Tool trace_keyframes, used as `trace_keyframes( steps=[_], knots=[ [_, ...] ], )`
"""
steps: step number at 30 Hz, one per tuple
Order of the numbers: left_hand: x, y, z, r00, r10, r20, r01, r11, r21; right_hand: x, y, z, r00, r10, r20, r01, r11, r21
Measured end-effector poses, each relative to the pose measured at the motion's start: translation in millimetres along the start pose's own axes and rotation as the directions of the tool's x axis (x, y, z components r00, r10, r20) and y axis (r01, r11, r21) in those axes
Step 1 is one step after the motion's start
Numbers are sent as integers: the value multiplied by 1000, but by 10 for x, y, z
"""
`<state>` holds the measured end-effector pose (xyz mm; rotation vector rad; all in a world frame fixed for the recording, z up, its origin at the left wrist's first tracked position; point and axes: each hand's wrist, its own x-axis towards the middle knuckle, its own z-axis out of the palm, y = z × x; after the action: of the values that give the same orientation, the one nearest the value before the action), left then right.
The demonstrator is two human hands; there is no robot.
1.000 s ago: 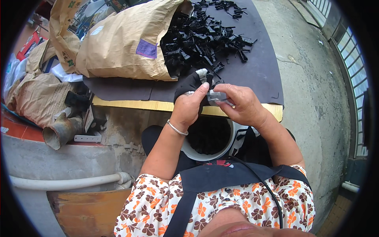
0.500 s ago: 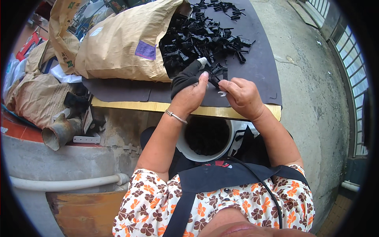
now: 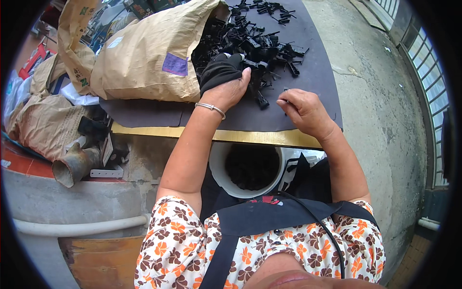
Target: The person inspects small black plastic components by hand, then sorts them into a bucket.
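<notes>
My left hand (image 3: 224,82) wears a black partial glove with pale covered fingertips. It reaches into the heap of small black plastic parts (image 3: 255,45), its thumb and fingers curled round parts at the near edge. Exactly which piece is between them is hard to see. One black part (image 3: 262,102) lies on the dark tabletop just right of that wrist. My bare right hand (image 3: 305,111) hovers over the table near the front edge, fingers pinched together. A small dark bit shows at its fingertips, but what it holds is mostly hidden.
A large brown paper sack (image 3: 144,58) lies on its side, its mouth towards the heap. The dark-covered table (image 3: 317,72) has a yellowish front edge. Below it, between my knees, stands a white bucket (image 3: 219,168) with dark contents. A rusty pipe piece (image 3: 72,166) lies at the left.
My hands were close together at a black part, with a small silver forked tip below the right fingers. Now the left has moved up into the heap and the right has drawn away rightward.
</notes>
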<state>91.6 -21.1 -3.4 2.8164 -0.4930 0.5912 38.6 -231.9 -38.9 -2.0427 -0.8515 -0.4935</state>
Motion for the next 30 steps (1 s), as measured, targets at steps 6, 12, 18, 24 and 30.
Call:
trace_keyframes(
  steps=[6,12,18,24,30],
  knots=[
    [-444,103,21,962,160,-223,-170,985,-26,-27,-163,-48,997,-74,14,74,997,5],
    [-670,195,-98,975,112,-191,-152,966,-210,-39,-272,-75,996,11,92,-31,976,216],
    [-842,240,-250,929,12,-370,-212,838,-503,-49,-303,-70,997,54,48,-68,928,367],
    [-1203,541,-289,878,-96,469,479,180,-859,-88,-522,130,979,-183,88,123,879,460],
    [-1322,608,-237,918,-175,357,390,229,-892,-164,-543,208,934,288,211,-354,828,436]
  ],
)
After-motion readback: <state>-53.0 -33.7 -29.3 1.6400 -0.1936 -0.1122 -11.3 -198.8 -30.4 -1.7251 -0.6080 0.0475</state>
